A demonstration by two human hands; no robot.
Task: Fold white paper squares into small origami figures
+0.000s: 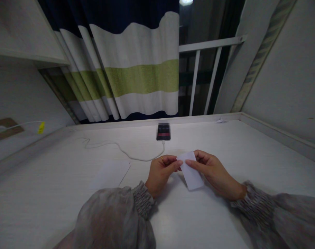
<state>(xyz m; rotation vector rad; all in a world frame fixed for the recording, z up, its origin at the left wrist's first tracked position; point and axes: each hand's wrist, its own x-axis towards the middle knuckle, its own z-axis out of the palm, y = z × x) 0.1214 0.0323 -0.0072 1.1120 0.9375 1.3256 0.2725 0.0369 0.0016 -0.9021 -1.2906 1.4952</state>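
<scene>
Between my two hands is a small white piece of paper [193, 177], held up off the white table [183, 221] and tilted. My left hand [162, 173], with a ring on one finger, pinches its upper left edge between thumb and fingers. On the other side, my right hand [213, 173] grips the upper right part, thumb lying across the front and fingers behind. The paper looks folded, but how many layers it has I cannot tell. More white paper [112, 173] lies flat on the table to the left of my left hand.
A phone [163, 132] lies at the table's back edge, with a white charging cable [126, 154] curving left from it. Behind stands a striped curtain [141, 79] beside a barred window [201, 69]. A small white scrap [221, 120] rests at the back right.
</scene>
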